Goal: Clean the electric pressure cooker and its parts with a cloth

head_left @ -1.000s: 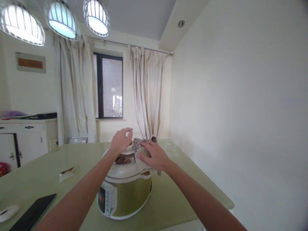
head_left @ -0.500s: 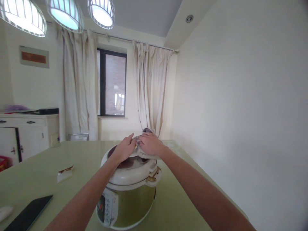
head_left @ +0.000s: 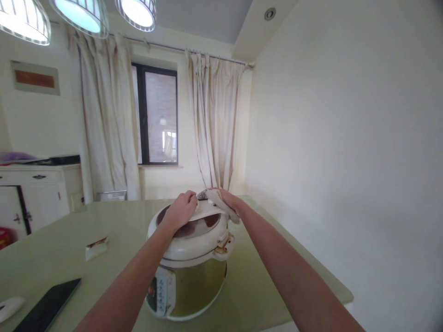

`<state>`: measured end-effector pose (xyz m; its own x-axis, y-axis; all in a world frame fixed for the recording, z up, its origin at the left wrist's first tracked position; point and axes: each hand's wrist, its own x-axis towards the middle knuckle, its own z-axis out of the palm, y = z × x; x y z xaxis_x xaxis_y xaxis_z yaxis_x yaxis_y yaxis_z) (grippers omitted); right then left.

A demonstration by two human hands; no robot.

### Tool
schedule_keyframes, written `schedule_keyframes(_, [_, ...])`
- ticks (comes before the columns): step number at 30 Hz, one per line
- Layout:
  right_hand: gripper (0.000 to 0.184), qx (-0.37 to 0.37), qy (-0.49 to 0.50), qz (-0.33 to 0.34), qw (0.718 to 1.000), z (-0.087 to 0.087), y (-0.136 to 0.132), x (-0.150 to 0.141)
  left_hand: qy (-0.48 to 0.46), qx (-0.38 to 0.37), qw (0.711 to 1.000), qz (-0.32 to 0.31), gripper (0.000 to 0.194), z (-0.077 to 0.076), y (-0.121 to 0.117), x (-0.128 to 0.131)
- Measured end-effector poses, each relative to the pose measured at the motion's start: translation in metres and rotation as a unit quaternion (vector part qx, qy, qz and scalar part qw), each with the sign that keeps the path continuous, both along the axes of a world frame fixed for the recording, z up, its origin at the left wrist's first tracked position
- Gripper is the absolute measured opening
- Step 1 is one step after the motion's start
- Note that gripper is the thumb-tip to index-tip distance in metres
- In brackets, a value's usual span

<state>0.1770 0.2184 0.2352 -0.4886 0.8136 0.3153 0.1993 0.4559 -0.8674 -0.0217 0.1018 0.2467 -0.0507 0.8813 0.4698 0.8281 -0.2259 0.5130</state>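
Note:
A round electric cooker (head_left: 197, 286) with a white lid, dark see-through panels and a button panel on its side stands on the table. My left hand (head_left: 183, 210) is closed at the lid's raised handle (head_left: 204, 210), its fingers curled over the far side and partly hidden. On the lid's right far edge, my right hand (head_left: 226, 197) presses a greyish cloth (head_left: 221, 205); most of its fingers are hidden behind the cloth and wrist. The cloth drapes down past the rim. Brownish stains mark the lid's latch (head_left: 223, 246).
The pale green table (head_left: 121, 226) bears a small white packet (head_left: 96, 249), a dark flat tablet or phone (head_left: 48, 304) and a white mouse-like object (head_left: 11, 308) at left. A wall (head_left: 328, 138) runs along the right. Behind are a white cabinet (head_left: 43, 193) and curtains (head_left: 221, 120).
My right hand has slid the cloth right and away from the handle toward the lid's far right edge, uncovering the lid's top. My left hand stays at the handle. The view has shifted slightly.

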Motion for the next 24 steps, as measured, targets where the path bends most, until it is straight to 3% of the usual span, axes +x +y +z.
schedule_keyframes(3, [0.049, 0.028, 0.013, 0.0, 1.0, -0.014, -0.011, 0.015, 0.005, -0.004, 1.0, 0.013, 0.044, 0.0, 0.0, 0.0])
schedule_keyframes(6, [0.057, 0.129, 0.004, -0.061, 0.99, -0.025, -0.034, 0.025, 0.008, -0.005, 1.0, 0.014, 0.043, 0.0, 0.002, 0.001])
schedule_keyframes(9, [0.053, 0.228, -0.003, -0.105, 0.968, -0.031, -0.066, 0.03, 0.006, -0.005, 1.0, 0.009, 0.043, 0.001, 0.003, 0.001])
schedule_keyframes(12, [0.046, 0.33, -0.049, -0.074, 0.94, -0.025, -0.093, 0.027, 0.011, -0.01, 1.0, 0.01, 0.044, 0.002, 0.004, 0.001])
schedule_keyframes(15, [0.044, 0.376, -0.14, -0.027, 0.916, -0.005, -0.095, 0.015, 0.017, -0.017, 1.0, 0.012, 0.045, 0.0, 0.004, 0.001])
schedule_keyframes(19, [0.039, 0.354, -0.234, -0.003, 0.905, 0.024, -0.064, -0.011, 0.001, 0.002, 0.999, 0.04, 0.054, -0.005, 0.006, 0.001])
schedule_keyframes(24, [0.018, 0.127, -0.174, 0.048, 0.975, 0.041, -0.014, -0.038, 0.014, 0.009, 1.0, -0.002, 0.048, -0.006, 0.005, -0.001])
